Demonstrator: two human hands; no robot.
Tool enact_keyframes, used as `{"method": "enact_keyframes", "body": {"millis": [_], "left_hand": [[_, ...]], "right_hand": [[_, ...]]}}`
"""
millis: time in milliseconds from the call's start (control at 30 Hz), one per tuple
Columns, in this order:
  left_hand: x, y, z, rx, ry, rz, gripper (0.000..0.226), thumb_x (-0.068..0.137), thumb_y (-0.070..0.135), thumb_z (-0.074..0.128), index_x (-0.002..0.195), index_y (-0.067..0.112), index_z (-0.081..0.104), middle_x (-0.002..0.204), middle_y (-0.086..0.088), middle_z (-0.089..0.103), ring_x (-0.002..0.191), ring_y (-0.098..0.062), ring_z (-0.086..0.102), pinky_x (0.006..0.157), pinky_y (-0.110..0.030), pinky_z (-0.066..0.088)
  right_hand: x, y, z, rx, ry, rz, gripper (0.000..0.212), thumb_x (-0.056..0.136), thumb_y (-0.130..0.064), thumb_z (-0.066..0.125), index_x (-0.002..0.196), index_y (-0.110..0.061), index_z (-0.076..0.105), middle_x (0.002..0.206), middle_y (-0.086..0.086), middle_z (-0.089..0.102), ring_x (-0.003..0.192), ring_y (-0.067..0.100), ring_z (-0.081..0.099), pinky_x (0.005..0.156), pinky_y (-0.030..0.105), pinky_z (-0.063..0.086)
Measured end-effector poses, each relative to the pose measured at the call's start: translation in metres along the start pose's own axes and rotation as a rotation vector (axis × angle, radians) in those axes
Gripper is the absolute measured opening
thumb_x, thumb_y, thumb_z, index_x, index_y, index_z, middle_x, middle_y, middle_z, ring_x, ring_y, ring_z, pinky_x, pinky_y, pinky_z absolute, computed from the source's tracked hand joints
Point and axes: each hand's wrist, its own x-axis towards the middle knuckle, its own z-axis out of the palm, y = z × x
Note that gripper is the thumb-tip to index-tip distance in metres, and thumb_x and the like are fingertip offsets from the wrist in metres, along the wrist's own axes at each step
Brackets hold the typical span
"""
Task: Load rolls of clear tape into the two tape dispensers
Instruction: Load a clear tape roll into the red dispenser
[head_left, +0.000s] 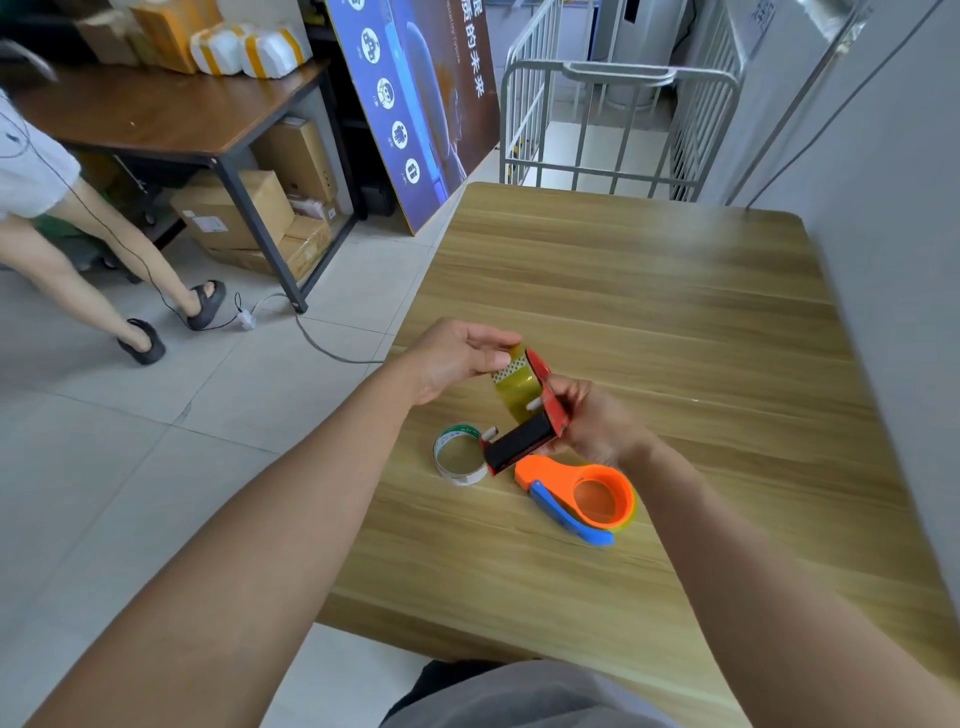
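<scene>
I see my right hand (587, 421) gripping the red dispenser (524, 431) above the bench (675, 312); my left hand's (457, 358) fingers pinch its tape (514, 387). The orange dispenser (582, 493) lies below.

A light wood-grain surface (649, 291) fills the centre and right. Pale grey floor tiles (156, 441) spread toward 9 o'clock. At 11 o'clock, a dark wooden table (171, 119) shelters cardboard boxes (234, 208). A blue poster board (415, 104) leans at 12 o'clock, beside a metal cage trolley (613, 119). A grey wall (893, 234) runs along 3 o'clock.
</scene>
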Motion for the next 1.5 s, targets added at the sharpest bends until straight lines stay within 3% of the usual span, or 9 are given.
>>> {"method": "enact_keyframes", "body": {"millis": [233, 300, 367, 433, 600, 800, 1000, 1200, 1500], "left_hand": [[-0.002, 0.001, -0.006, -0.113, -0.044, -0.149, 0.036, 0.096, 0.019, 0.046, 0.124, -0.002, 0.053, 0.109, -0.015, 0.060, 0.101, -0.023, 0.055, 0.090, -0.032, 0.047], [-0.003, 0.001, -0.009, -0.077, -0.043, -0.121, 0.035, 0.095, 0.016, 0.046, 0.125, -0.001, 0.053, 0.112, -0.015, 0.062, 0.103, -0.023, 0.057, 0.093, -0.032, 0.048], [-0.003, 0.001, -0.009, -0.069, -0.009, -0.082, 0.035, 0.094, 0.011, 0.048, 0.126, -0.001, 0.053, 0.118, -0.017, 0.061, 0.107, -0.021, 0.057, 0.094, -0.031, 0.048], [-0.004, 0.001, -0.006, -0.046, 0.052, -0.034, 0.034, 0.091, 0.008, 0.052, 0.124, -0.001, 0.055, 0.117, -0.014, 0.062, 0.104, -0.018, 0.059, 0.084, -0.022, 0.052], [-0.001, -0.001, -0.009, -0.013, 0.162, 0.019, 0.024, 0.086, 0.003, 0.058, 0.109, 0.000, 0.065, 0.107, -0.015, 0.067, 0.099, -0.021, 0.061, 0.086, -0.028, 0.052], [0.002, -0.002, -0.013, 0.023, 0.181, 0.015, 0.010, 0.085, 0.006, 0.061, 0.082, 0.014, 0.067, 0.087, -0.005, 0.066, 0.083, -0.016, 0.059, 0.077, -0.027, 0.052], [0.005, -0.007, -0.008, 0.116, 0.142, -0.014, 0.013, 0.091, 0.009, 0.054, 0.093, 0.012, 0.067, 0.093, -0.008, 0.064, 0.090, -0.019, 0.056, 0.080, -0.030, 0.048], [0.005, -0.013, -0.008, 0.066, 0.190, 0.008, 0.014, 0.088, 0.006, 0.056, 0.091, 0.011, 0.069, 0.091, -0.008, 0.067, 0.091, -0.021, 0.060, 0.082, -0.031, 0.052], [0.004, -0.020, -0.010, -0.067, 0.207, 0.030, 0.015, 0.087, 0.006, 0.058, 0.083, 0.016, 0.068, 0.087, 0.000, 0.067, 0.081, -0.012, 0.061, 0.069, -0.021, 0.050]], "right_hand": [[0.006, -0.002, 0.007, -0.140, 0.010, -0.081, 0.013, 0.070, 0.027, 0.053, 0.078, 0.016, 0.053, 0.059, -0.018, 0.067, 0.050, -0.007, 0.055, 0.046, 0.014, 0.043], [0.006, -0.001, 0.008, -0.203, 0.022, -0.110, 0.012, 0.069, 0.021, 0.059, 0.075, 0.013, 0.051, 0.061, -0.013, 0.070, 0.057, -0.007, 0.059, 0.074, 0.017, 0.049], [0.004, -0.002, 0.008, -0.350, 0.063, -0.198, 0.024, 0.066, 0.012, 0.067, 0.070, -0.003, 0.049, 0.074, 0.005, 0.075, 0.072, 0.011, 0.065, 0.113, 0.031, 0.022], [0.004, 0.000, 0.007, -0.425, 0.125, -0.234, 0.029, 0.066, 0.010, 0.068, 0.071, -0.009, 0.046, 0.083, 0.019, 0.074, 0.085, 0.032, 0.065, 0.117, 0.035, 0.004], [0.004, -0.002, 0.008, -0.384, 0.059, -0.253, 0.018, 0.067, 0.015, 0.064, 0.071, 0.006, 0.048, 0.067, -0.024, 0.068, 0.069, -0.013, 0.058, 0.107, 0.022, 0.021], [0.006, -0.005, 0.008, -0.185, 0.008, -0.162, 0.022, 0.068, 0.028, 0.055, 0.073, 0.006, 0.053, 0.058, -0.017, 0.068, 0.054, -0.009, 0.058, 0.047, 0.011, 0.043], [0.007, 0.005, 0.009, -0.111, -0.017, -0.118, 0.017, 0.069, 0.029, 0.052, 0.075, 0.014, 0.053, 0.057, -0.021, 0.066, 0.050, -0.011, 0.053, 0.043, 0.010, 0.038], [0.011, 0.007, 0.008, -0.033, -0.011, -0.064, 0.033, 0.063, 0.023, 0.056, 0.066, -0.010, 0.055, 0.060, -0.013, 0.070, 0.050, -0.007, 0.057, 0.041, 0.014, 0.039], [0.016, 0.010, 0.004, -0.107, -0.015, -0.064, 0.016, 0.070, 0.025, 0.056, 0.079, 0.014, 0.052, 0.062, -0.019, 0.069, 0.055, -0.007, 0.061, 0.046, 0.018, 0.047]]}}
